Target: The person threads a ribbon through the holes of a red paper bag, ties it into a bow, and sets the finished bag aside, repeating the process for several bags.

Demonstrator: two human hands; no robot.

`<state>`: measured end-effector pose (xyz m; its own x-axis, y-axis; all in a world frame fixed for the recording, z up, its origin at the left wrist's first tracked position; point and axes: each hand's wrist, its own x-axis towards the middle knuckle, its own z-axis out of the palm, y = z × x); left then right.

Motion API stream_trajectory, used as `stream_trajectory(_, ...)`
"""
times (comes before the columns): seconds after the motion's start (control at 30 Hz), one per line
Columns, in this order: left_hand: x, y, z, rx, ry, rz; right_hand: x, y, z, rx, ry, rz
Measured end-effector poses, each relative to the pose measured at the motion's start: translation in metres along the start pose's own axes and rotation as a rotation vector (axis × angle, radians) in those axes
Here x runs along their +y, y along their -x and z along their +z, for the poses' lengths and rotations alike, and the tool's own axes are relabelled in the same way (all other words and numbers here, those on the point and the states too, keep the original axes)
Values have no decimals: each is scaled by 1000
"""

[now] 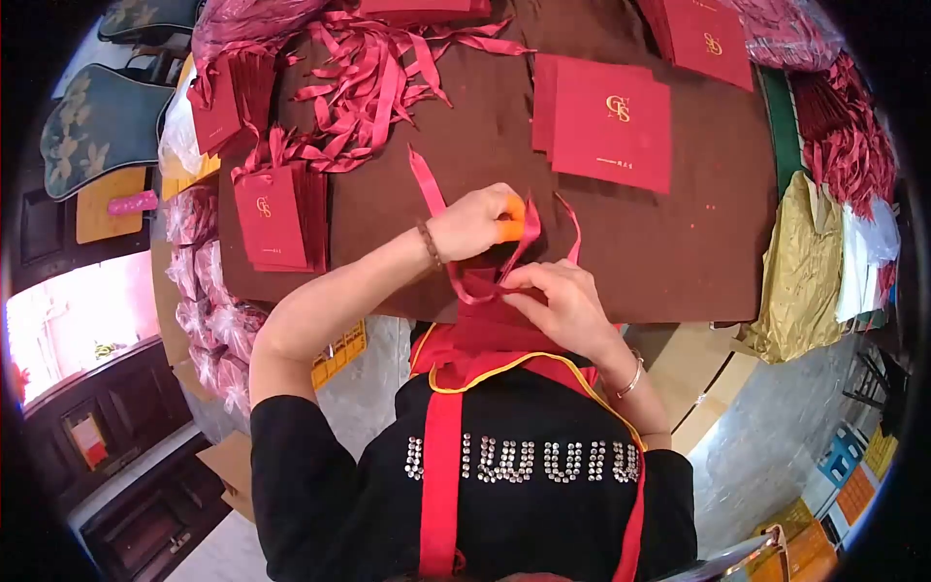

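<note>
My left hand [475, 225], with orange covers on its fingertips, is closed on a red ribbon [427, 181] above the table's near edge. One ribbon end sticks out past it to the upper left. My right hand [562, 306] pinches the same ribbon lower down, where it loops and crosses. Just below the fingers is a red paper piece [495, 325], perhaps a bag, held close to my body; my hands partly hide it. Another ribbon end [572, 228] stands up beside my right hand.
A brown-covered table [465, 116] bears a heap of loose red ribbons [364, 87], a stack of red bags [276, 218] at left and flat red bags [611, 126] at right. Plastic-wrapped bundles [218, 320] line the left side. A gold plastic bag [800, 276] hangs at right.
</note>
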<state>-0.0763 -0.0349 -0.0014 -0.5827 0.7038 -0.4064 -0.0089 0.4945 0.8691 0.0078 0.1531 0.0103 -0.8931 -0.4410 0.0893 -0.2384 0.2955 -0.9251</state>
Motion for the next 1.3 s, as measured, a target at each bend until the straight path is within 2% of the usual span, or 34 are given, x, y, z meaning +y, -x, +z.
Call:
stream_trajectory(0.03, 0, 0, 3, 243, 118, -24, -5, -2, -2, -37, 40, -9)
stream_trajectory(0.13, 12, 2, 0, 294, -63, 22, -2, -5, -1, -49, 131, 40)
stream_trajectory(0.27, -10, 6, -17, 446, -15, 18, 12, -2, 3, 20, 327, 22)
stream_trajectory(0.3, -25, 9, -28, 522, -231, 95, 9, -2, 1, 86, 419, -50)
stream_trajectory(0.33, -21, 14, -33, 739, -445, 40, 7, 0, 0, 152, 510, -122)
stream_trajectory(0.4, -7, 31, -47, 875, -923, -68, 6, 9, -2, 201, 546, -111)
stream_trajectory(0.47, -27, 38, -54, 990, -966, -183, 9, 22, -8, 334, 612, -49)
stream_trajectory(0.53, -52, 38, -63, 1007, -997, -206, 14, 32, -11, 321, 637, -15)
stream_trajectory(0.6, -58, 36, -66, 952, -1011, -459, 18, 39, -10, 289, 625, 92)
stream_trajectory(0.63, -61, 36, -65, 965, -989, -399, 17, 41, -9, 263, 636, 128)
stream_trajectory(0.8, -68, 35, -66, 996, -849, -381, 17, 46, -6, 309, 518, 140)
stream_trajectory(0.87, -78, 34, -64, 1077, -655, -86, 16, 46, -6, 327, 471, 137)
stream_trajectory(1.0, -66, 32, -60, 1191, -759, -79, 11, 46, -12, 312, 328, 270)
stream_trajectory(1.07, -63, 31, -58, 1184, -1045, -297, 10, 46, -14, 309, 310, 295)
stream_trajectory(1.13, -62, 31, -61, 1148, -1045, -338, 12, 47, -18, 284, 258, 343)
stream_trajectory(1.2, -70, 29, -65, 1114, -791, -269, 14, 49, -23, 261, 192, 340)
stream_trajectory(1.3, -71, 27, -66, 1070, -671, -251, 21, 51, -32, 200, 74, 329)
